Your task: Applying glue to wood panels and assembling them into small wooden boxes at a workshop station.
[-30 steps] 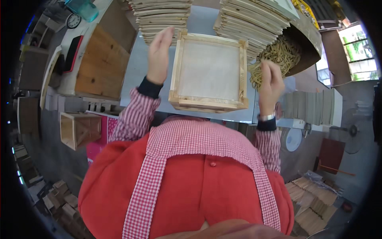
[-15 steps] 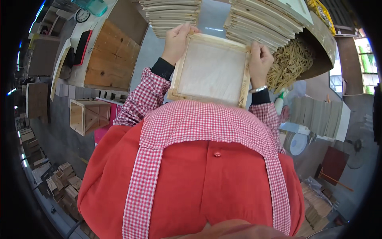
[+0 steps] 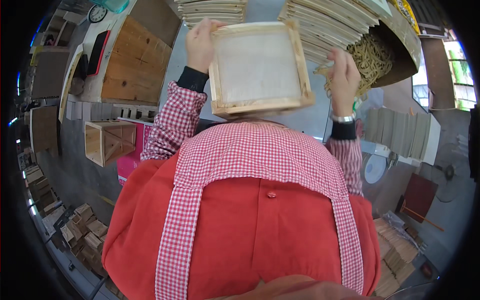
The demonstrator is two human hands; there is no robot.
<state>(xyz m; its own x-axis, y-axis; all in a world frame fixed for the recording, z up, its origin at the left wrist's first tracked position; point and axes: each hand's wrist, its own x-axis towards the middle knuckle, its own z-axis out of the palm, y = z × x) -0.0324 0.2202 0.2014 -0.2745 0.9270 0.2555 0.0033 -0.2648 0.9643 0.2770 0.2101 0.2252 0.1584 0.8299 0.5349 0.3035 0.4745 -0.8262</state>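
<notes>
Item: square, pale-wood frame (image 3: 260,107) with a flat whitish panel (image 3: 257,65) inside, held before the chest, over the blue-grey tabletop (image 3: 260,12).
Left hand (image 3: 200,46): pinched on the frame's upper left corner.
Right hand (image 3: 345,80): near the frame's right side, apart from it, fingers bent and narrow — whether they hold anything is unclear.
Beyond the frame's top edge: left stack of thin, pale-wood pieces (image 3: 212,11); right stack of similar pieces (image 3: 327,30).
Right of the frame: tangled tan bands (image 3: 370,60) in a brown carton (image 3: 406,54).
Handling, as judged: the right side lacks a hold — a firm pinch on wood, clear of the panel, and a second grip opposite should limit twisting.
</notes>
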